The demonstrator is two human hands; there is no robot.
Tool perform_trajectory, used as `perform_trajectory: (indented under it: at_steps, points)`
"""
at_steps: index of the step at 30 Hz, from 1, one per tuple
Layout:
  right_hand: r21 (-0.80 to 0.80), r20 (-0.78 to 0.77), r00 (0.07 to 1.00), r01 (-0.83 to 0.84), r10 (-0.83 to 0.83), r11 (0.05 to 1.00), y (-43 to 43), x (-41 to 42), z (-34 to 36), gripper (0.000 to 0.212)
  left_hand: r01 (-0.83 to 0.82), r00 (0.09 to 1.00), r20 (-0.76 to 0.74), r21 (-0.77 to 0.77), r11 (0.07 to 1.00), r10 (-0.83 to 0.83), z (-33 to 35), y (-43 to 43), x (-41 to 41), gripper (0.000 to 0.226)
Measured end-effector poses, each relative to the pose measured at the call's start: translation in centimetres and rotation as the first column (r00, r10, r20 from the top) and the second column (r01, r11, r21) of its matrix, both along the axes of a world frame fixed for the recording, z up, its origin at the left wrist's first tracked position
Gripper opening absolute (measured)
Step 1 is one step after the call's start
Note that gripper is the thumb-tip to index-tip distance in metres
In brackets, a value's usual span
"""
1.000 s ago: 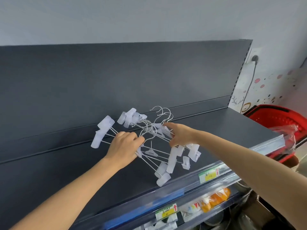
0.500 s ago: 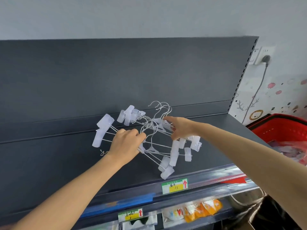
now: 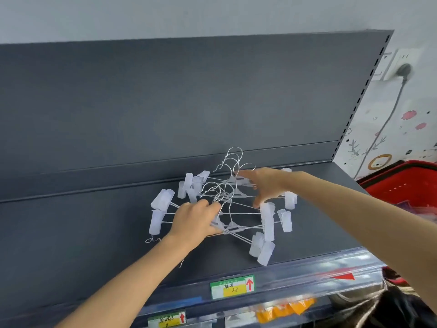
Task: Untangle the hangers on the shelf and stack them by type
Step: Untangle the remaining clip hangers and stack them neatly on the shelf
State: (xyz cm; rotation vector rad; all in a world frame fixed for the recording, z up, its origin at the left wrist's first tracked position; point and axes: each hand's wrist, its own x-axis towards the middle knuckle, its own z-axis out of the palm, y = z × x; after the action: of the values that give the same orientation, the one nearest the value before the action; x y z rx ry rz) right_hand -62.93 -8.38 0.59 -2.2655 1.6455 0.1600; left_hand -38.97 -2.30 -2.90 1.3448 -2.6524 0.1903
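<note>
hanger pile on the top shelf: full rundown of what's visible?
The hanger pile is a tangled cluster of thin metal-looking wire hangers with translucent whitish clips at their bar ends, hooks bunched toward the back. It lies mid-shelf on the dark grey shelf. The left hand grips its middle; the right hand spreads over the rear hangers.

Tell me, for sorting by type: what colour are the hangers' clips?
Translucent white clips, on silver wire; head view.

Both forearms enter bare from the lower left and right of the frame, no sleeve showing, and the left hand (image 3: 197, 217) and right hand (image 3: 267, 183) carry no glove, ring or watch.
</note>
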Motion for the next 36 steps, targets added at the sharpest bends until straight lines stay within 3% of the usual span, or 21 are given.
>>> perform_trajectory:
  at_steps: [3, 8, 12, 19, 23, 28, 31, 36]
  points:
    - [0.012, 0.015, 0.998, -0.064, 0.064, 0.998, -1.3, -0.7, -0.7, 0.107, -0.066, 0.996, -0.062, 0.019, 0.998, 0.068, -1.0, -0.3, -1.0, 0.031]
    - [0.077, 0.085, 0.989, -0.127, 0.120, 0.989, -2.9, -2.2, -1.6, 0.095, -0.216, 0.974, -0.038, 0.158, 0.964, 0.224, -0.6, -0.3, -3.4, 0.025]
    - [0.098, 0.157, 0.973, -0.184, 0.168, 0.978, -3.7, -2.5, -2.2, 0.093, -0.273, 0.958, 0.025, 0.375, 0.886, 0.284, 0.1, -0.2, -4.2, 0.057]
    - [0.107, 0.281, 0.948, -0.186, 0.150, 0.977, -3.5, -3.7, -3.6, 0.077, -0.240, 0.969, 0.117, 0.658, 0.714, 0.218, 1.7, -0.3, -4.5, 0.094]
    - [0.179, 0.316, 0.948, -0.104, 0.043, 0.978, -3.4, -4.0, -3.1, 0.055, -0.241, 0.970, 0.178, 0.654, 0.717, 0.163, 1.8, -1.1, -4.6, 0.107]
    - [0.117, 0.281, 0.953, 0.081, -0.111, 0.990, -3.9, -3.4, -1.8, 0.042, -0.217, 0.973, 0.201, 0.605, 0.766, 0.117, 1.6, -2.1, -4.1, 0.123]
    - [0.237, 0.295, 0.921, 0.188, -0.255, 0.953, -4.1, -3.0, -1.6, 0.035, -0.160, 0.986, 0.123, 0.539, 0.827, 0.111, 2.7, -2.6, -3.6, 0.106]
    - [0.341, 0.332, 0.851, 0.295, -0.407, 0.893, -5.1, -1.6, -1.9, 0.031, -0.132, 0.975, -0.137, 0.271, 0.954, 0.173, 4.3, -6.4, -3.0, 0.032]
